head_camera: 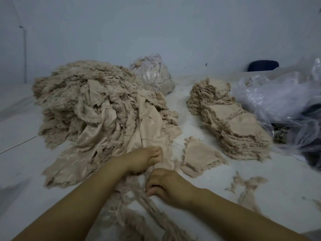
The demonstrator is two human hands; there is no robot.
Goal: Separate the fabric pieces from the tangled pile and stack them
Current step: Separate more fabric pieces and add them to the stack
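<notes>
Large tangled pile of beige, frayed-edged fabric pieces (pixel 97 108) heaped on the left half of the white worktop (pixel 20 153), its near edge spilling flat toward the viewer. Left hand (pixel 144 160) at the pile's near edge, fingers curled into a fold of beige cloth and gripping it. Right hand (pixel 166 186) just beside and nearer, fingers curled and pinching a frayed beige strip of trimmings (pixel 151 211) that trails down the worktop toward the bottom edge. Both forearms bare, reaching in from below.

Small low stack of cut beige pieces (pixel 198 158) lying just right of the left hand, apart from the pile. Long, tall stacked row of cut beige pieces (pixel 232 122) farther right, running from far to near. Loose beige scraps (pixel 246 186) scattered on the worktop right of the right hand.

Clear plastic bag holding beige fabric (pixel 152 72) standing behind the pile. Crumpled clear plastic sheeting (pixel 278 96) along the right side, touching the stacked row's far end. Dark blue rounded object (pixel 263 65) at the far right; identity not determinable. Pale wall (pixel 156 23) behind.
</notes>
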